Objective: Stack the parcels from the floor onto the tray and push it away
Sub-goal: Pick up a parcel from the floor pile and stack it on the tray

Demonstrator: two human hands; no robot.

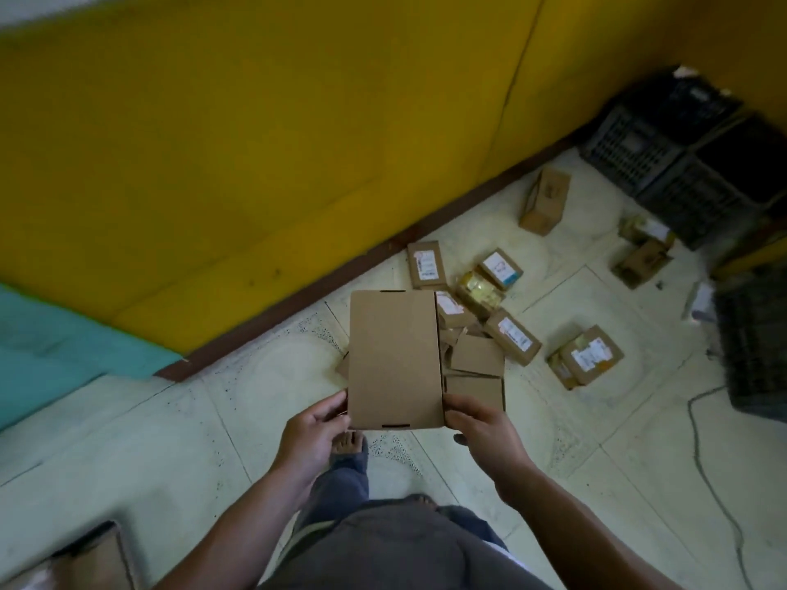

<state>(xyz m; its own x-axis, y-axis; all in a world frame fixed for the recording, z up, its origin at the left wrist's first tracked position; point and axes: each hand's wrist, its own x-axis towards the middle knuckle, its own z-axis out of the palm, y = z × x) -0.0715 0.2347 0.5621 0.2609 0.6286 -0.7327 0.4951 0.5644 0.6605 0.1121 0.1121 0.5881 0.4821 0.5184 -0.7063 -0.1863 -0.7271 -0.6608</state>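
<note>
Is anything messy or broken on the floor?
Yes. The parcels lie scattered at all angles on the floor. Just right of the held box, loose cardboard looks torn, and a small carton near the black crates seems burst open.

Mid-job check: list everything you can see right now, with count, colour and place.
held box: one, brown, above the floor pile
floor parcels: roughly ten, brown, some white-labelled, scattered on the tiles near the wall
yellow packet: at least one, yellow, among the parcels
crates: several, black, far right corner and right edge
cable: one, dark, floor at right
corner box: one, brown, bottom left, cut off
wall: one, yellow, brown skirting
left grip: holds the held box's near left corner
right grip: holds its near right corner
</note>
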